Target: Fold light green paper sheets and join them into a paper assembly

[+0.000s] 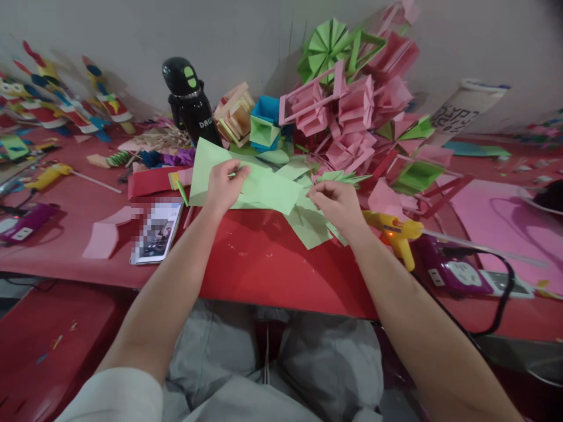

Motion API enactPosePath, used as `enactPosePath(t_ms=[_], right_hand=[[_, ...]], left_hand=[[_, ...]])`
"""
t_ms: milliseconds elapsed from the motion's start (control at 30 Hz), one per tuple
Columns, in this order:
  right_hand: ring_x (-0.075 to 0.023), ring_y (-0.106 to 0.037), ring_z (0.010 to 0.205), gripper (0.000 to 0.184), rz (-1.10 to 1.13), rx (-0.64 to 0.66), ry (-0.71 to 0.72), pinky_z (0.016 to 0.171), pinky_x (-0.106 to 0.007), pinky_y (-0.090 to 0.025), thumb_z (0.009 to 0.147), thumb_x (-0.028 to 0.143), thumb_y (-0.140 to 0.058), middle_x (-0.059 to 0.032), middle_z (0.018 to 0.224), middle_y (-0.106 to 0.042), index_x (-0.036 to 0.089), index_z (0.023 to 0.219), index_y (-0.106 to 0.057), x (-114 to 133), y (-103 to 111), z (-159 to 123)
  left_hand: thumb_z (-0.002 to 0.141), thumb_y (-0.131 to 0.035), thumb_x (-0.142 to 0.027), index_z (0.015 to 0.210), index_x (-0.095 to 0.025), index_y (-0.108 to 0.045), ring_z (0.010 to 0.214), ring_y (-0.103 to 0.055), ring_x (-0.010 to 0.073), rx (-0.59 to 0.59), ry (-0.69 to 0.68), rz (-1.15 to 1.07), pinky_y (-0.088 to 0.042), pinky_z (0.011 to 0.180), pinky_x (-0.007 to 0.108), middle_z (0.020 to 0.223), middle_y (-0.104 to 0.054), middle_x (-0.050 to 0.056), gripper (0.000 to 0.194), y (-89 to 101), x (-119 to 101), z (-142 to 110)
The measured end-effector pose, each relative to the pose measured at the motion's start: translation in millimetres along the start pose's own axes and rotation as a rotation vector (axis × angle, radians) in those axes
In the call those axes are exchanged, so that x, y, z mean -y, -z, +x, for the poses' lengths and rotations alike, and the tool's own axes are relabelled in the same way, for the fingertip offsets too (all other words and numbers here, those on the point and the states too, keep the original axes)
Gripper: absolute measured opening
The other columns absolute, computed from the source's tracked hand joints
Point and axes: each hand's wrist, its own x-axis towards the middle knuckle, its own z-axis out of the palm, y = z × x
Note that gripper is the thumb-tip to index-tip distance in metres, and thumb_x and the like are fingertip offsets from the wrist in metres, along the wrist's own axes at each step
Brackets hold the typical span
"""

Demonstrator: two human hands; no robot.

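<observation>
On the red table (264, 264) my left hand (223, 187) is closed, thumb and fingers pinching the upper edge of a light green paper sheet (268, 190). To its right, my right hand (336, 202) is also closed, its fingertips pinching the edge of the green paper pieces (308, 225) lying under and beside the sheet. A folded green fan-like piece (343, 176) lies just behind my right hand. More green sheets (204, 161) stick out behind my left hand.
A pile of pink and green folded paper shapes (356, 105) stands behind the hands, beside a black bottle (191, 102). A phone (157, 231) and pink paper (103, 237) lie left. A yellow glue gun (396, 234) and purple power strip (455, 272) lie right.
</observation>
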Motion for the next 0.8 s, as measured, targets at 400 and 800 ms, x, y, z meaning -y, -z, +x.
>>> enactPosePath(t_ms=[400, 800], right_hand=[[-0.0127, -0.055, 0.064, 0.023, 0.239, 0.073, -0.158, 0.058, -0.028, -0.043, 0.072, 0.035, -0.076, -0.0005, 0.074, -0.065, 0.019, 0.085, -0.064, -5.2, -5.9, 1.5], [-0.0163, -0.062, 0.075, 0.033, 0.325, 0.084, -0.184, 0.071, -0.033, -0.051, 0.072, 0.038, -0.080, 0.0000, 0.082, -0.069, 0.024, 0.102, -0.077, -14.0, -6.4, 3.2]], left_hand=[[0.081, -0.067, -0.032, 0.076, -0.019, -0.059, 0.061, -0.048, 0.0111, 0.186, 0.221, -0.276, -0.041, 0.053, 0.023, 0.065, -0.050, -0.002, 0.016, -12.2, -10.4, -9.9], [0.080, -0.076, -0.045, 0.090, -0.017, -0.070, 0.070, -0.056, 0.0126, 0.684, 0.224, -0.310, -0.043, 0.063, 0.026, 0.078, -0.063, 0.002, 0.030, -15.5, -34.7, -28.4]])
